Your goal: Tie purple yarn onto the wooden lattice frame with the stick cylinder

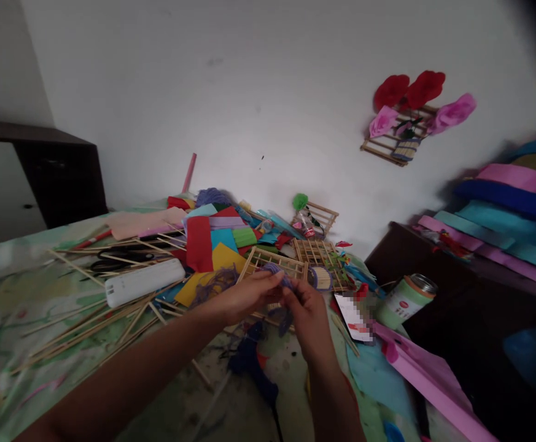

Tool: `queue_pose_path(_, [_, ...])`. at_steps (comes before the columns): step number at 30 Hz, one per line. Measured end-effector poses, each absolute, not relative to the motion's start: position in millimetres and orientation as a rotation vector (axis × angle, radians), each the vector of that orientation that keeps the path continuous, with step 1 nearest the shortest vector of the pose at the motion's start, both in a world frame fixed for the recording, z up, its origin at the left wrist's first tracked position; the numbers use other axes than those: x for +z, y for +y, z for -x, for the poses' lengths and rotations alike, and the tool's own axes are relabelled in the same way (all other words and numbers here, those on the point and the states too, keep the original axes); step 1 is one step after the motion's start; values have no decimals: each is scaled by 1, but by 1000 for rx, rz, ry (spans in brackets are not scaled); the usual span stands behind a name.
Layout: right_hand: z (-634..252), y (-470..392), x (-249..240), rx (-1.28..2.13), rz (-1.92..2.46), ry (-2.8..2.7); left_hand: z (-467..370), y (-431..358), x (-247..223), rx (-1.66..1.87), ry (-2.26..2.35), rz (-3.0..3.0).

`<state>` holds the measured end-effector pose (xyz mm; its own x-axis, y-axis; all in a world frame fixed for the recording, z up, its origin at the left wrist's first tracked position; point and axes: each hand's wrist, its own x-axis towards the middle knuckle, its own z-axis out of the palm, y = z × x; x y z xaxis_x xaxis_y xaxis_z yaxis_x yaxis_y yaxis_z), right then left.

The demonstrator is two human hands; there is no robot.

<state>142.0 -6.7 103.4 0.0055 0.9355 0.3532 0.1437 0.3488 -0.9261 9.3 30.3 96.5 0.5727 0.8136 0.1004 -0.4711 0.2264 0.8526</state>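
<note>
My left hand (pixel 253 293) and my right hand (pixel 305 307) meet near the middle of the view, fingers closed on purple yarn (pixel 272 268). Part of the yarn is hidden by the fingers, and a blurred purple piece hangs below them. Just behind the hands lies a frame of thin wooden sticks (pixel 253 261). To the right of the fingers is a small round piece of sticks edged in purple (pixel 320 278). Loose purple yarn (pixel 215 283) lies left of my left hand. A blue glue gun (pixel 253 365) rests on the table below the hands.
Wooden sticks (pixel 83 325), a white power strip (pixel 145 282), black scissors (pixel 115 258) and coloured paper (pixel 198 242) cover the left side. To the right are a phone (pixel 354 318), a green jar (pixel 401 304) and a pink roll (pixel 433 383). A flowered stick frame (pixel 387 147) hangs on the wall.
</note>
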Motion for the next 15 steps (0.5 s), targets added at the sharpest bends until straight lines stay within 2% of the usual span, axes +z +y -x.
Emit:
queue_pose_path(6, [-136,-3,91,847,1103,-1643,0,31,108,1135,487,-986])
queue_pose_path(12, [-137,-3,91,856,1211,-1884,3,26,115,1153,502,-963])
queue_pose_path(15, [-141,-4,96,756,1207,-1845,1,22,114,1092,486,-1065])
